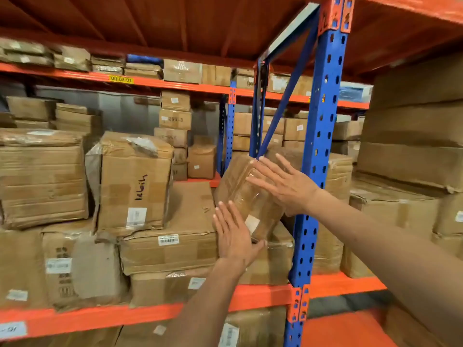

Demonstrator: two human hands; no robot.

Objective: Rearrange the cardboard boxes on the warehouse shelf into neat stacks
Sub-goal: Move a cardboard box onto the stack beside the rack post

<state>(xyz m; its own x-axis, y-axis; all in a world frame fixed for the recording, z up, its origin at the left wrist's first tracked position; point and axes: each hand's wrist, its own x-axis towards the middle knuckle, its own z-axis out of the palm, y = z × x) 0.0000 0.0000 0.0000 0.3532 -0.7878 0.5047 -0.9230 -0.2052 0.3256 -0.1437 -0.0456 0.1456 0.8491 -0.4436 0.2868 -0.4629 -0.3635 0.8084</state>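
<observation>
A small taped cardboard box [240, 186] sits tilted on top of the stacked boxes, close to the blue upright. My left hand [234, 234] lies flat against its lower front corner, fingers spread. My right hand [283, 182] presses flat on its upper right face, fingers spread. Neither hand wraps around the box. Under it is a wide flat box [175, 236] with a barcode label. To the left stands a dented box [132, 181] with handwriting on its side.
The blue upright post [318, 156] stands just right of the tilted box. An orange shelf beam [125, 316] runs along the front edge. More boxes [42, 176] fill the left, the bay at right [411, 151] and the rear rack [175, 118].
</observation>
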